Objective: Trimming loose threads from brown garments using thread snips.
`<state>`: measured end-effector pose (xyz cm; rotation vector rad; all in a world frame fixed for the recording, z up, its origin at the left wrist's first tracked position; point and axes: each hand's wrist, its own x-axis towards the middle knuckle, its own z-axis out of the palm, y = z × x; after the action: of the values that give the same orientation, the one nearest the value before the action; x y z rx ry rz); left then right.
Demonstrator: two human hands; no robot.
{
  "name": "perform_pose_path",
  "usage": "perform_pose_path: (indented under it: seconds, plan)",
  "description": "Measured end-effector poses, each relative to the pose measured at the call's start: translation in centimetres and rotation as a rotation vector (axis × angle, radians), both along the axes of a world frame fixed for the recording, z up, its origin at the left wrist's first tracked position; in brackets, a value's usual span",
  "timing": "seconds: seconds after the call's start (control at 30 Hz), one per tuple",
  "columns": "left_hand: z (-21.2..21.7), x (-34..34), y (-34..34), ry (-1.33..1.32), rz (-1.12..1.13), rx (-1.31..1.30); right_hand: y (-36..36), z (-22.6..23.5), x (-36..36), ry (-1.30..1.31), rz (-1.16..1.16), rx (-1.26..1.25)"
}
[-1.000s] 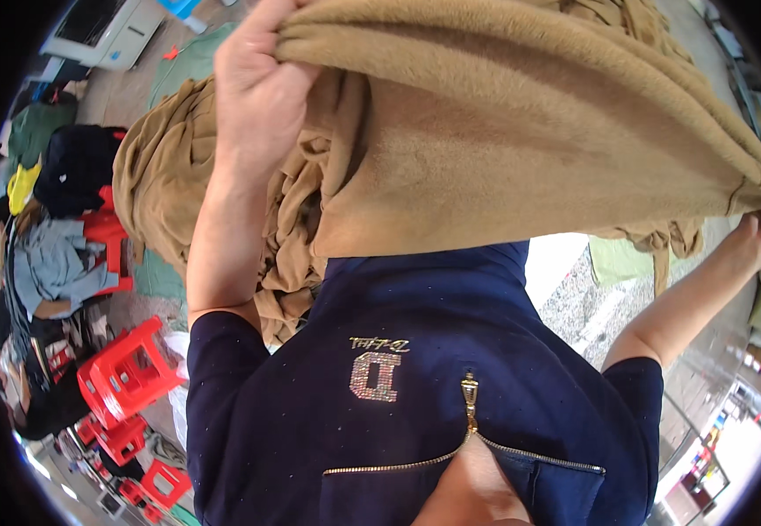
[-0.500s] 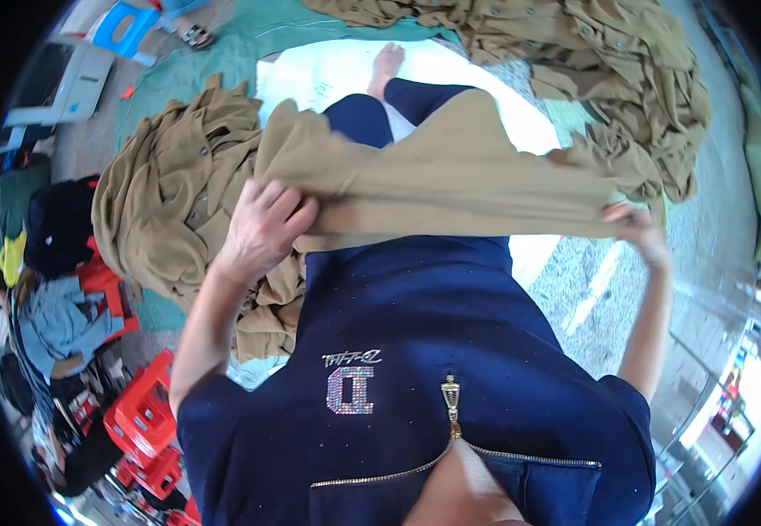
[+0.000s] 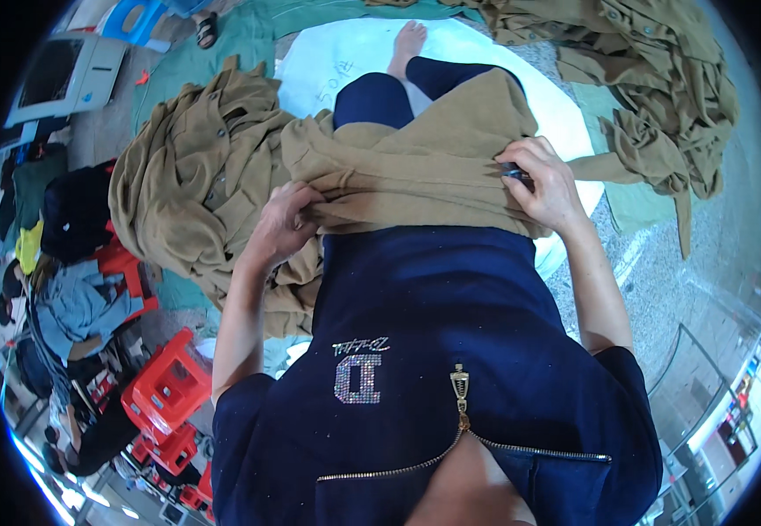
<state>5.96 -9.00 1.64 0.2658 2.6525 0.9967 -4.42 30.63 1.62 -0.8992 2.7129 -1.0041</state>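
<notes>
With the tan garment (image 3: 415, 171) lying across the lap, the left hand (image 3: 285, 223) had its fingers clamped on one edge, the right hand (image 3: 545, 180) pinched the opposite edge alongside a small dark object, and even tension appeared advisable.

navy short-sleeved top (image 3: 433, 333) (rhinestone emblem, gold zip); matching navy trousers (image 3: 371, 101); bare foot (image 3: 408, 44)

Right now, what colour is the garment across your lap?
Plain khaki-tan garment, no pattern, shown in the head view.

One head-worn fisheye looks straight down, close over the lap.
</notes>
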Motion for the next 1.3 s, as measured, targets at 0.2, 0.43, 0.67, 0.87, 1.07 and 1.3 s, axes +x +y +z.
perform_pose_path:
  seconds: [0.2,0.43,0.67,0.87,1.07,1.3]
  plan:
    - [-9.6,0.6,-7.2,-0.079,0.768,0.732,2.7,-0.4,-0.5,-0.176,0.109,-0.008]
    - [-25.8,-2.1,-14.5,0.009,1.133,0.292,8.6,-4.7,1.4,-0.859,-0.343,-0.318]
    - [-13.3,-12.9,-9.3,-0.163,0.490,0.844,11.2,-5.8,1.9,-0.832,-0.345,-0.216]
    - [-9.8,-11.7,-5.6,-0.146,-0.055,-0.377,12.8,-4.9,1.2,-0.493,-0.650,-0.213]
    - [-0.6,-9.7,-10.3,0.461,0.264,0.156,24.5,2.3,-1.7,0.186,-1.258,-0.665]
    - [12.4,-10.2,-0.4,0.387,-0.039,0.577,15.4,8.1,-3.3,0.125,-0.350,-0.988]
